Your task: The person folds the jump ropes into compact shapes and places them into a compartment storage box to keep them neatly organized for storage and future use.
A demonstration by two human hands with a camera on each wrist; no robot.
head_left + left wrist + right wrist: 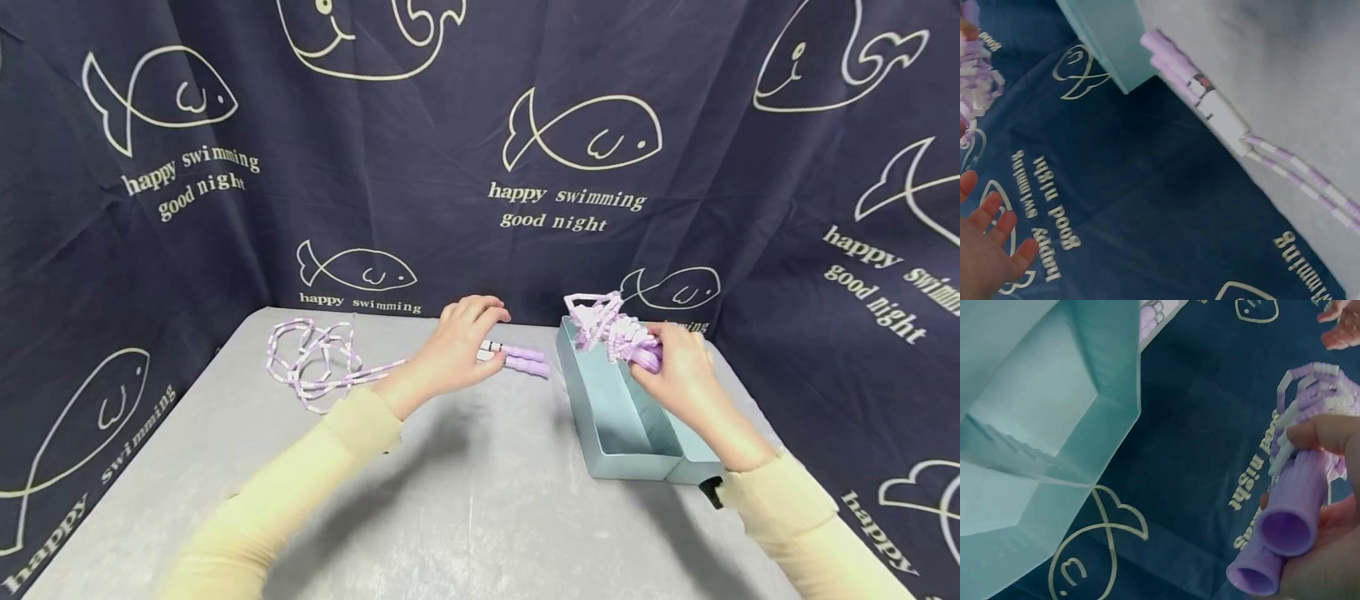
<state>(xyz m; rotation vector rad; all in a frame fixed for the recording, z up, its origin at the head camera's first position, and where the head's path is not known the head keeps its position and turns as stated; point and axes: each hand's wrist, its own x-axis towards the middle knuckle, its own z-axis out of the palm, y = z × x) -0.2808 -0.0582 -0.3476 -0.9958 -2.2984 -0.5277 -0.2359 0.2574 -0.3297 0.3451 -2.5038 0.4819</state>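
My right hand grips a bundled purple-and-white beaded jump rope by its two purple handles, above the far part of a light blue box. The beaded cord bunches out beyond the fingers. A second jump rope lies on the table, its cord in loose loops at the left and its two handles side by side near the box. Over that rope hovers my left hand, fingers spread and slightly bent, holding nothing; it hides part of the cord in the head view.
The box has two long compartments split by a divider and stands at the right of the grey table. Dark blue fabric with fish drawings hangs at the back and both sides.
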